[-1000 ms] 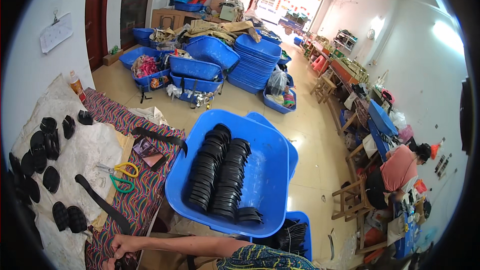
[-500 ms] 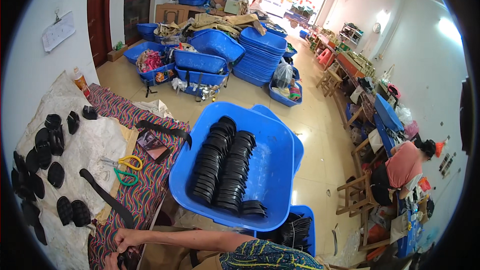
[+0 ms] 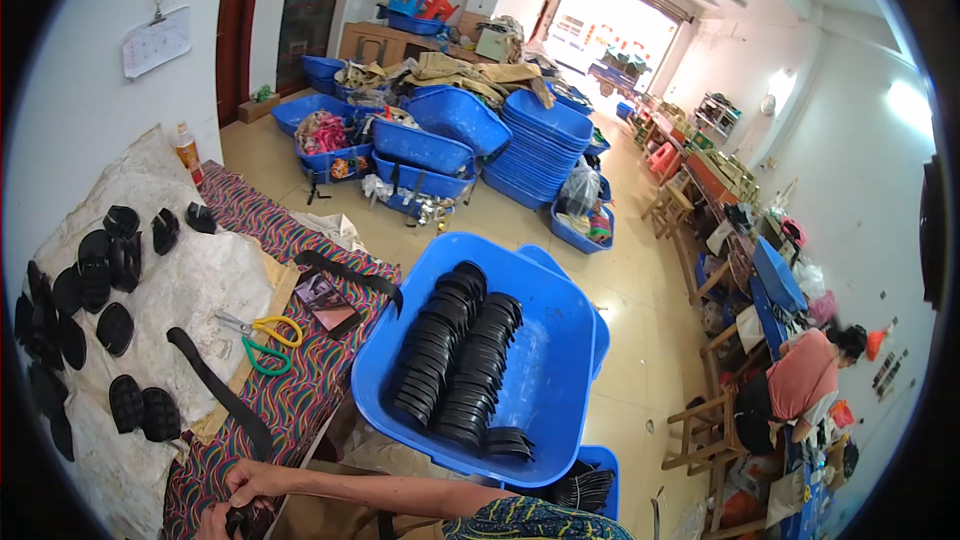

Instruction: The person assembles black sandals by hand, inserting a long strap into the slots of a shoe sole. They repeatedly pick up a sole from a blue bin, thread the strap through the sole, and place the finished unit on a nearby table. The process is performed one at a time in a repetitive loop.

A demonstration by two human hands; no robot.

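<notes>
Low at the left, my right hand point(image 3: 252, 481) reaches in from the right with its fingers bent onto a small dark piece point(image 3: 240, 520). My left hand point(image 3: 213, 522), cut by the lower edge, grips that same piece, mostly covered by fingers. Just beyond them a black strap point(image 3: 220, 390) lies across the patterned cloth point(image 3: 225, 460). Scissors point(image 3: 262, 332) with yellow and green handles rest farther up, beside a dark flat packet point(image 3: 328, 305). Black rounded pads point(image 3: 115, 330) are scattered on a whitish sheet point(image 3: 200, 285).
A blue basin point(image 3: 560, 340) with rows of black curved pieces point(image 3: 440, 350) stands right of the table. Another blue tub point(image 3: 600, 465) sits below it. Stacked tubs point(image 3: 535, 155) stand farther off. A co-worker point(image 3: 800, 375) sits at the right-hand bench. A second strap point(image 3: 350, 272) overhangs the table edge.
The view has tilted up and shifted, so the room appears lower and farther right. Both hands stay together on the dark piece at the table's near end.
</notes>
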